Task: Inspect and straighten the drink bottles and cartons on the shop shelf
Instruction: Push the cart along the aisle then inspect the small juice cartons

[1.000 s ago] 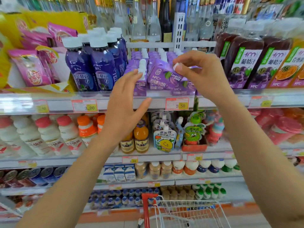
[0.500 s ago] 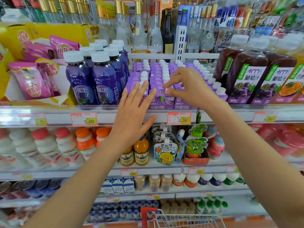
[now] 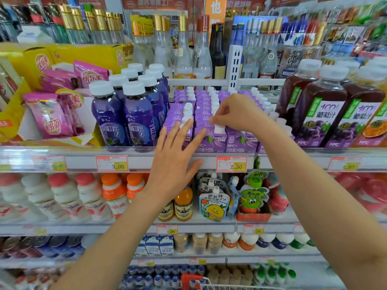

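Two hands work at the purple juice cartons on the upper drinks shelf.

At nine o'clock, crinkled pink foil sachets (image 3: 50, 120) lie in a yellow card tray; next come round purple plastic bottles (image 3: 139, 120), two in front and seven white caps counted. The left hand (image 3: 173, 164) is spread, its straight fingers laid on the front of the leftmost boxy purple cardboard carton (image 3: 185, 141) and covering most of it. Three more carton fronts show at about one o'clock from it. The right hand (image 3: 238, 115) pinches the white screw cap (image 3: 219, 129) of the second front carton (image 3: 210, 140) and blocks the rows behind. At three o'clock stand three dark squarish grape-juice bottles (image 3: 320, 120). Two readable price tags (image 3: 112, 163) sit on the clear-fronted shelf rail (image 3: 79, 152).
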